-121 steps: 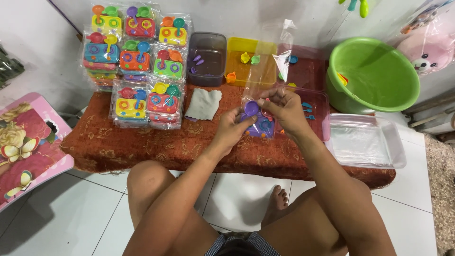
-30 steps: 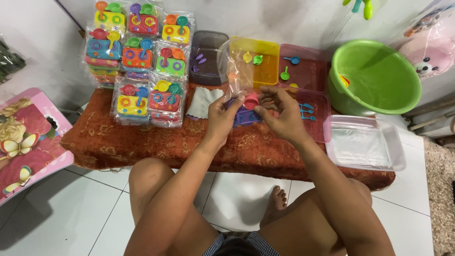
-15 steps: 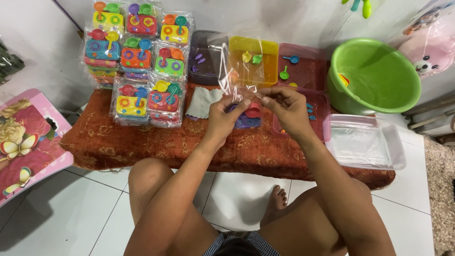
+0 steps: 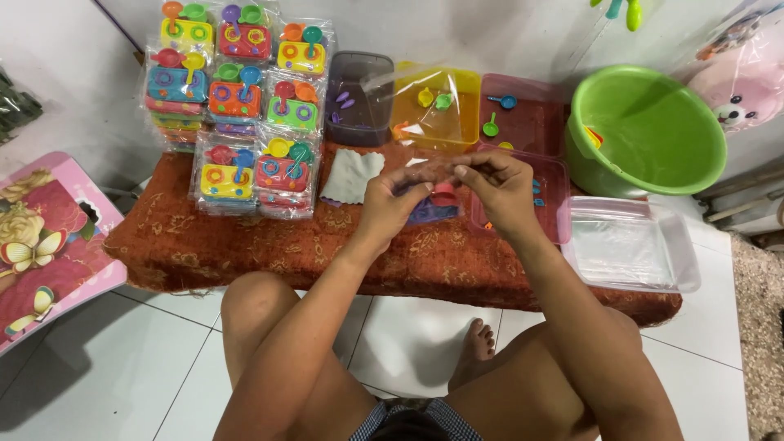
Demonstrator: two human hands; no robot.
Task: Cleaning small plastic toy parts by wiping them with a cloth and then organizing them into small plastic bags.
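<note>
My left hand (image 4: 390, 204) and my right hand (image 4: 498, 189) meet over the red-brown patterned bench (image 4: 269, 245), both pinching the clear plastic bag (image 4: 425, 122) that rises and tilts away toward the trays. Inside the bag, between my hands, sits a purple toy stove (image 4: 431, 211) with a small red toy pot (image 4: 444, 194) on it. My fingers hide most of the stove.
Stacks of bagged toy stove sets (image 4: 237, 106) fill the bench's left back. A grey cloth (image 4: 351, 176), a dark tray (image 4: 359, 98), a yellow tray (image 4: 437, 106), pink trays (image 4: 523, 122) with small toy utensils, a green basin (image 4: 645, 131) and a clear tray (image 4: 629, 245) stand around.
Four seconds ago I held a purple pan above the stove outside the bag. Since then the stove with a red pot went into the bag, and the bag's top has tipped away.
</note>
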